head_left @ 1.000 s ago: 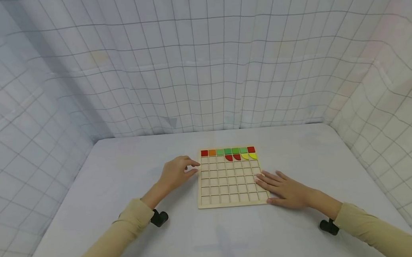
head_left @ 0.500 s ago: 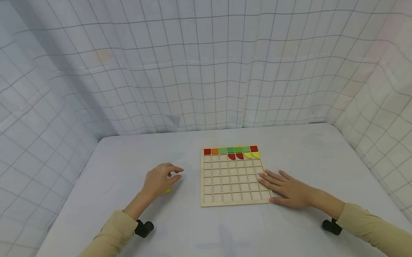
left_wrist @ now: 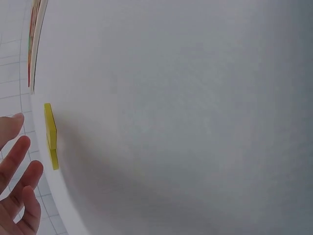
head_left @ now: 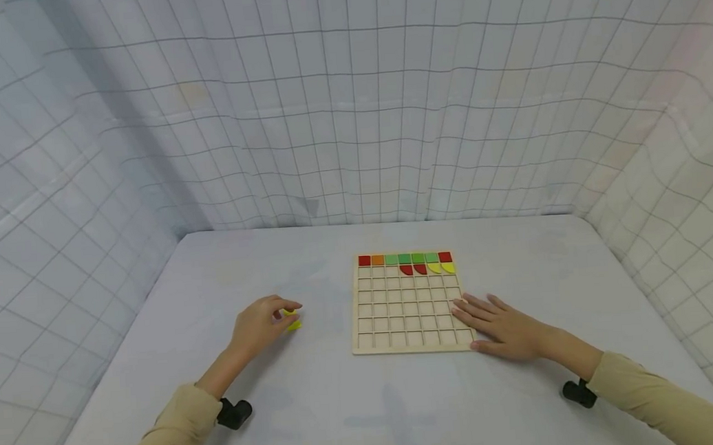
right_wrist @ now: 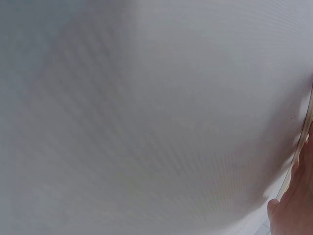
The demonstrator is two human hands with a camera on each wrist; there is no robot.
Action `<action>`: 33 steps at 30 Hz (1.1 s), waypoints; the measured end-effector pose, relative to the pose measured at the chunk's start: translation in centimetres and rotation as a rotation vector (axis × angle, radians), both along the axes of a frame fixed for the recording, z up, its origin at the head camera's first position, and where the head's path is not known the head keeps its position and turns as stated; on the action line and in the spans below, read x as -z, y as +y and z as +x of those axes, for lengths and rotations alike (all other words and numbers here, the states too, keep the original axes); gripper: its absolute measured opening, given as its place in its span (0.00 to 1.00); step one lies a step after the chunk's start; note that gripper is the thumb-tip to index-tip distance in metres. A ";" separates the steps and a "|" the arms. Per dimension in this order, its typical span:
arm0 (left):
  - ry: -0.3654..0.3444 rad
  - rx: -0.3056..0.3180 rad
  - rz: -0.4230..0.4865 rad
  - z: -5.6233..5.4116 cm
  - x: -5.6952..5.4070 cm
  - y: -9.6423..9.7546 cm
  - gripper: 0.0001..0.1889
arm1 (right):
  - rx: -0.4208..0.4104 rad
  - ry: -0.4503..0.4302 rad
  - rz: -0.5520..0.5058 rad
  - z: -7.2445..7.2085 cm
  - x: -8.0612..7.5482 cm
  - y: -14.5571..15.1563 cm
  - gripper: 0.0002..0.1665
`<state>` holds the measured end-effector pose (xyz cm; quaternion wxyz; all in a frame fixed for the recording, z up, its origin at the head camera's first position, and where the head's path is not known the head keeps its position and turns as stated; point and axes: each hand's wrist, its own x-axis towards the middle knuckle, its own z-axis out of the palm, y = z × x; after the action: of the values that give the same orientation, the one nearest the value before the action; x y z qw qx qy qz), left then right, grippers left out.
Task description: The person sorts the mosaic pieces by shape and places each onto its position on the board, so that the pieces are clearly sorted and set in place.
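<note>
In the head view my left hand hovers at the left of the table, thumb and fingers apart and loosely bent. Right by its fingertips lie yellow pieces, partly hidden by the hand. The left wrist view shows two thick flat yellow pieces on the table, with a gap between them and the fingers. My right hand lies flat with fingers spread, its fingertips on the right edge of a wooden grid board.
Along the board's top row sit coloured squares, among them an orange one. Below them, on the right, are red and yellow quarter-round pieces. A white gridded curtain stands behind the white table.
My left hand has moved away from the board's left edge, leftward to the yellow pieces, which now show by its fingers. The right hand keeps its place on the board.
</note>
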<state>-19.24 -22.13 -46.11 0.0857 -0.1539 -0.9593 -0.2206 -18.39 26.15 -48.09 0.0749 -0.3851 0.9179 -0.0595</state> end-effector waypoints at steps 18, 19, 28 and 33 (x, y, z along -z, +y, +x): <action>-0.053 0.003 0.023 1.7 0.5 -0.7 0.16 | -0.013 0.031 -0.026 0.1 0.1 0.0 0.41; -0.059 0.003 0.019 1.7 0.5 -0.7 0.16 | -0.010 0.027 -0.022 0.1 0.0 -0.1 0.41; -0.085 -0.010 0.004 1.7 0.4 -0.9 0.16 | 0.001 0.011 -0.008 0.1 -0.3 -0.1 0.41; -0.074 -0.020 -0.008 1.6 0.5 -1.0 0.16 | -0.003 0.013 -0.006 0.1 -0.3 -0.1 0.41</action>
<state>-17.67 -23.08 -46.65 0.0517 -0.1361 -0.9642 -0.2214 -18.28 26.02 -47.80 0.0681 -0.3870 0.9176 -0.0598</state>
